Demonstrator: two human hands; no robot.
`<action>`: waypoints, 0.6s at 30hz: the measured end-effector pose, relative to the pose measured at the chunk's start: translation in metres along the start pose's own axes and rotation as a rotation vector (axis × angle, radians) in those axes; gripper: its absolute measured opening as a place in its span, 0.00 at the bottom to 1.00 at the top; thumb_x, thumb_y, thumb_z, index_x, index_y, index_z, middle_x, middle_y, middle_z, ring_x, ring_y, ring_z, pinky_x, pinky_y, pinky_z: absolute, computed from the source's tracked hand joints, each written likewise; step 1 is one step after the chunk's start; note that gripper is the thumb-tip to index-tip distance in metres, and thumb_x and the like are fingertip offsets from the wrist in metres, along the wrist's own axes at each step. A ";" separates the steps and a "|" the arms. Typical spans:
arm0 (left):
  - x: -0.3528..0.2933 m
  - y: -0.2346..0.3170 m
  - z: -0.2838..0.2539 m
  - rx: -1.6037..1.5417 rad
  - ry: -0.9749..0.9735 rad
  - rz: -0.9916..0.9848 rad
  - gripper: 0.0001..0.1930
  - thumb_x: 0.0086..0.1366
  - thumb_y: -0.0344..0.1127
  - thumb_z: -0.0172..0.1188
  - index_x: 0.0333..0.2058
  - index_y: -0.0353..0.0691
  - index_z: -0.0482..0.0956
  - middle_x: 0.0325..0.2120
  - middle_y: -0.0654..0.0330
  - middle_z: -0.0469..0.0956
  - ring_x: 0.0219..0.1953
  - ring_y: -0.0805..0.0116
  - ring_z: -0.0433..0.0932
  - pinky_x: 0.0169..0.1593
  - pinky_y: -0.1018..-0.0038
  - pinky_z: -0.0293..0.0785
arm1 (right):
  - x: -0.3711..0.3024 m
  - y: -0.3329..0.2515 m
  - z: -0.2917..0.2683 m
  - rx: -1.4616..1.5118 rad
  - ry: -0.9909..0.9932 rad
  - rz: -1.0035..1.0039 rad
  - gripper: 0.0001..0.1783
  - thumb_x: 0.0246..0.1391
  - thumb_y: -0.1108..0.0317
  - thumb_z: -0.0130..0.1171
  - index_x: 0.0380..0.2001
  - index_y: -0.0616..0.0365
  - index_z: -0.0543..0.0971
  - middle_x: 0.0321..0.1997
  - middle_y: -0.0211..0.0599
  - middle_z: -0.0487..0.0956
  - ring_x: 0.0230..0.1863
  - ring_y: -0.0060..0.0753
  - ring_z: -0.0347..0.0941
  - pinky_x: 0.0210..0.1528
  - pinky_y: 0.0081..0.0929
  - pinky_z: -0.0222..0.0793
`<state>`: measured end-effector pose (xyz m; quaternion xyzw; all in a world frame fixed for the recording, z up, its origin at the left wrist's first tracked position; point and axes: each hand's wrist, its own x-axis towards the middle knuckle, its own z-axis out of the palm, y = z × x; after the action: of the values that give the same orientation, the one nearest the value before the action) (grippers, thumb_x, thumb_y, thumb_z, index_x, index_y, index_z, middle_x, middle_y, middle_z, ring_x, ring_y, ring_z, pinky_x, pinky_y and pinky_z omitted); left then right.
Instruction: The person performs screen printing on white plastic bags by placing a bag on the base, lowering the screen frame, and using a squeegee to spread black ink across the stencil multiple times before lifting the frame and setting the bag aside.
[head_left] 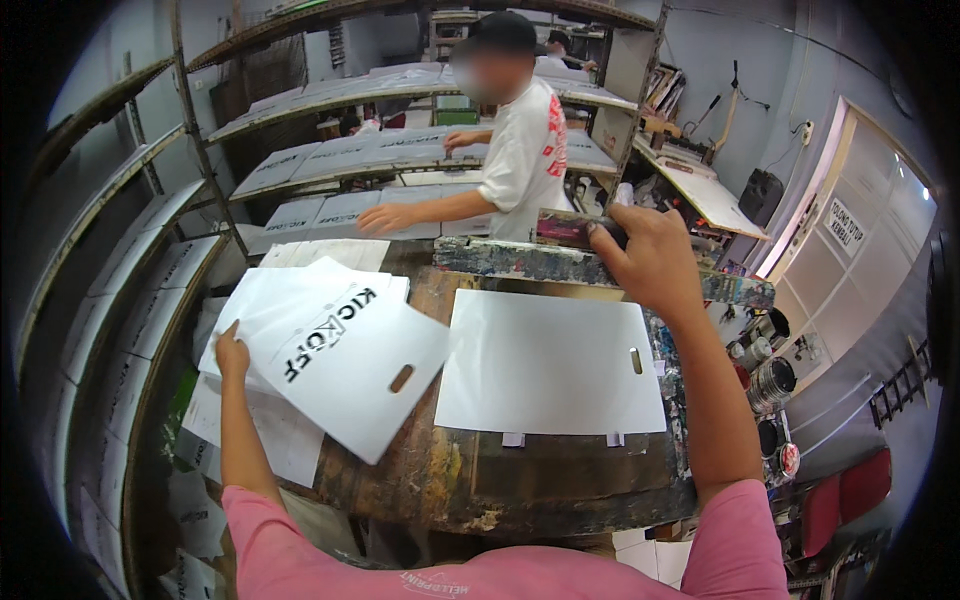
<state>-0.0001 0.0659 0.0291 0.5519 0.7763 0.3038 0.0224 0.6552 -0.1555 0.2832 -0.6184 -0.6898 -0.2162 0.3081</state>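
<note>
My left hand point(232, 352) is closed on the edge of a white flat bag point(345, 355) with black lettering and a cut-out handle hole. This bag lies tilted over a stack of white sheets or bags point(255, 290) at the table's left. My right hand point(650, 255) is closed at the raised, paint-crusted wooden screen frame point(530, 262). Next to its fingers is a dark reddish bar point(570, 228), perhaps a squeegee; whether I grip that too is hidden. Below the frame, a plain white bag point(545, 360) lies flat, its handle hole on the right.
The worktable point(480, 490) is stained wood. Shelves point(330, 185) with printed bags stand behind it and on the left. Across the table a person in a white shirt point(525, 165) reaches to the shelves. Ink cans point(772, 380) and a red chair point(848, 495) are at the right.
</note>
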 end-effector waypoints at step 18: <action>-0.420 0.198 0.025 -1.608 -1.099 -0.637 0.55 0.70 0.82 0.44 0.67 0.28 0.63 0.60 0.39 0.75 0.64 0.43 0.77 0.72 0.51 0.71 | -0.237 -0.011 0.074 0.224 -0.673 0.039 0.21 0.62 0.45 0.67 0.43 0.51 0.86 0.43 0.39 0.82 0.47 0.48 0.79 0.46 0.50 0.76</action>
<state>0.3404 -0.2481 -0.0192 0.2046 0.3361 0.4194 0.8181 0.6435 -0.2772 0.0673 -0.6303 -0.7603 0.0828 0.1335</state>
